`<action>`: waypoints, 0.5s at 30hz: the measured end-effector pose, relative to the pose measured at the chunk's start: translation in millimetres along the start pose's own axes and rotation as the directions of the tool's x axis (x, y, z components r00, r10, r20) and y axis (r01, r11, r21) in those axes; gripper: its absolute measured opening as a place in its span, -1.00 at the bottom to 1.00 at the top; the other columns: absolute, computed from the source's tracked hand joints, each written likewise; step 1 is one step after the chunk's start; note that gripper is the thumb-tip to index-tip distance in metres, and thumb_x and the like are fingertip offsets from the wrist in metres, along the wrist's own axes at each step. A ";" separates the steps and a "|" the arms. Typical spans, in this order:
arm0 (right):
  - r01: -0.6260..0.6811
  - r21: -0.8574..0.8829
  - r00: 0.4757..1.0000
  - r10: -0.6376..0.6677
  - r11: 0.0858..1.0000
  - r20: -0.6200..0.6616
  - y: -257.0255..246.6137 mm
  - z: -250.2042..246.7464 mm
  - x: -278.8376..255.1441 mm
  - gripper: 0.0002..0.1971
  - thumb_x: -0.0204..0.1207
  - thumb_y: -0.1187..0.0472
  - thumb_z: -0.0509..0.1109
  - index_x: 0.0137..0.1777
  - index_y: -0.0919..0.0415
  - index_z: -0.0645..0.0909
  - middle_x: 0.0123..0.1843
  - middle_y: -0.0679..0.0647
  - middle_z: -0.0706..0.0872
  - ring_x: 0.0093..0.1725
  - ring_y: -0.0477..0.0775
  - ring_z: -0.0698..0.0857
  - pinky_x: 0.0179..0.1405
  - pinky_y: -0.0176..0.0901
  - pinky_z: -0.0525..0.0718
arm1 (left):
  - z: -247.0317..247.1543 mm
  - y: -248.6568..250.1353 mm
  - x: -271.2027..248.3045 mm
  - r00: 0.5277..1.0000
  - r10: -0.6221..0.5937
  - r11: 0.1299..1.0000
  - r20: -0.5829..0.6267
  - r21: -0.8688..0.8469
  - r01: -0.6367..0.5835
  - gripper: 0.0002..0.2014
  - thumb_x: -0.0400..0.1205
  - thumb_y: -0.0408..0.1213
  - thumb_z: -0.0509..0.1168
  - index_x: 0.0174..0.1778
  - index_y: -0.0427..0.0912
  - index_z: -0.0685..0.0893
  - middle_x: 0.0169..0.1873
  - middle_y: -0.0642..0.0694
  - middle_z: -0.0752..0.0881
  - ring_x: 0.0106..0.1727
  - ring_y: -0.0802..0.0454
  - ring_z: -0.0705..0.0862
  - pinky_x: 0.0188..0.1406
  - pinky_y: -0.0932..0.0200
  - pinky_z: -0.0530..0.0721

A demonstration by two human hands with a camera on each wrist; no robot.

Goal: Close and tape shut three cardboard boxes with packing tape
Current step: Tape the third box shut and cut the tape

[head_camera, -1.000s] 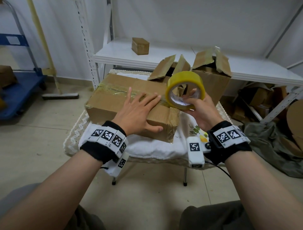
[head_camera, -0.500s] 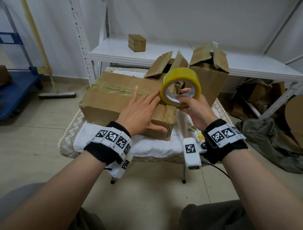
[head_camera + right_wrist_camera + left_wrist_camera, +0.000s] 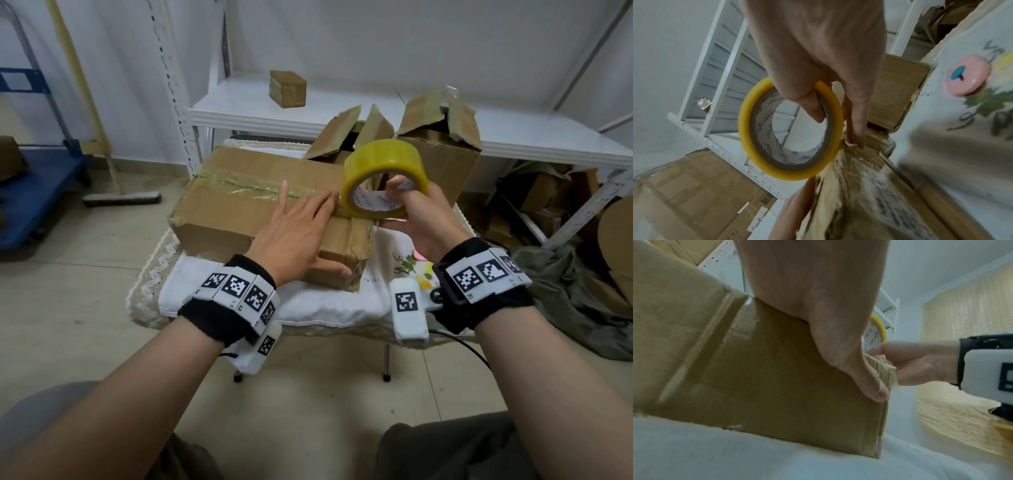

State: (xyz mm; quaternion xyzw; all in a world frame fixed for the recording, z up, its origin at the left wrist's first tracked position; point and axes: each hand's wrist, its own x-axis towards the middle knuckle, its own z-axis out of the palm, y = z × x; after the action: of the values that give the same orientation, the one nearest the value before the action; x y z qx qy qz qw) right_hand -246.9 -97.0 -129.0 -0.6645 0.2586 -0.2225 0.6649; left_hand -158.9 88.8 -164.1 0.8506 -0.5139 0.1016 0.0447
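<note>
A closed cardboard box (image 3: 239,198) with a strip of clear tape along its top seam lies on a small cloth-covered table (image 3: 308,305). My left hand (image 3: 294,233) lies flat on the box's right end with straight fingers, thumb (image 3: 869,382) down the near side. My right hand (image 3: 421,219) holds a yellow roll of packing tape (image 3: 383,171) upright at the box's right edge, thumb (image 3: 809,104) hooked through the core (image 3: 797,129). Two more boxes (image 3: 442,150) with raised flaps stand behind the roll.
A white shelf (image 3: 342,113) behind the table bears a small brown box (image 3: 287,88). Cardboard scraps (image 3: 548,205) and grey cloth lie under it at the right. A blue cart (image 3: 34,198) and a broom (image 3: 120,198) stand at the left. A pink disc (image 3: 968,76) rests on the tablecloth.
The tape roll has come lower and closer to the box's right edge. My left hand has stayed flat on the box top.
</note>
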 end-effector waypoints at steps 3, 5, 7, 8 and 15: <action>-0.007 0.016 1.000 0.007 1.000 0.014 -0.6 -3.2 1.0 -0.86 0.71 0.35 0.30 0.04 0.09 0.58 0.18 0.19 0.71 0.28 0.28 0.73 0.08 0.26 0.82 | -0.5 0.5 0.1 1.000 -0.008 1.000 0.006 0.004 0.007 0.26 0.32 0.62 0.06 0.75 -0.24 -0.04 0.71 -0.14 0.17 0.71 -0.08 0.19 0.67 -0.43 -0.23; -0.011 0.049 1.000 0.010 0.999 0.020 -0.8 -5.4 0.9 -0.82 0.70 0.39 0.27 0.09 0.06 0.54 0.06 0.06 0.66 0.26 0.23 0.74 -0.04 0.22 0.84 | -0.3 0.4 0.2 1.000 -0.008 1.000 0.006 0.007 0.008 0.26 0.32 0.62 0.06 0.75 -0.24 -0.04 0.71 -0.13 0.17 0.71 -0.07 0.18 0.66 -0.44 -0.23; 0.000 0.066 1.000 -0.001 0.998 0.019 -1.5 -5.9 -0.3 -0.74 0.71 0.42 0.23 0.18 0.03 0.54 -0.04 -0.03 0.60 0.23 0.20 0.73 -0.13 0.15 0.80 | -0.6 0.8 -0.1 1.000 -0.007 1.000 0.009 0.016 0.007 0.26 0.32 0.62 0.04 0.76 -0.23 -0.05 0.71 -0.12 0.16 0.72 -0.06 0.17 0.66 -0.44 -0.23; 0.010 0.063 1.000 -0.011 0.998 0.014 -2.2 -5.6 -1.3 -0.72 0.71 0.42 0.21 0.21 0.02 0.53 -0.05 -0.04 0.59 0.21 0.19 0.72 -0.14 0.14 0.78 | -0.7 0.8 -0.3 1.000 -0.007 1.000 0.010 0.020 0.007 0.26 0.32 0.62 0.02 0.76 -0.23 -0.05 0.71 -0.12 0.16 0.72 -0.06 0.16 0.66 -0.44 -0.24; 0.051 0.054 0.999 -0.051 0.997 -0.006 -4.9 -4.1 -8.0 -0.65 0.73 0.45 0.15 0.26 -0.04 0.51 0.15 0.00 0.58 0.31 0.24 0.68 0.05 0.41 0.81 | -0.1 0.0 -0.1 0.999 -0.001 0.999 0.033 0.053 -0.001 0.22 0.33 0.62 -0.06 0.76 -0.22 0.00 0.73 -0.11 0.14 0.73 -0.06 0.14 0.66 -0.45 -0.24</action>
State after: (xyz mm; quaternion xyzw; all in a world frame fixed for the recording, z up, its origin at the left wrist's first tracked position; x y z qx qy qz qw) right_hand -255.4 -95.1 -123.6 -0.6519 0.2370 -0.2479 0.6763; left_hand -159.0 88.9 -164.1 0.8530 -0.5119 0.1012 0.0135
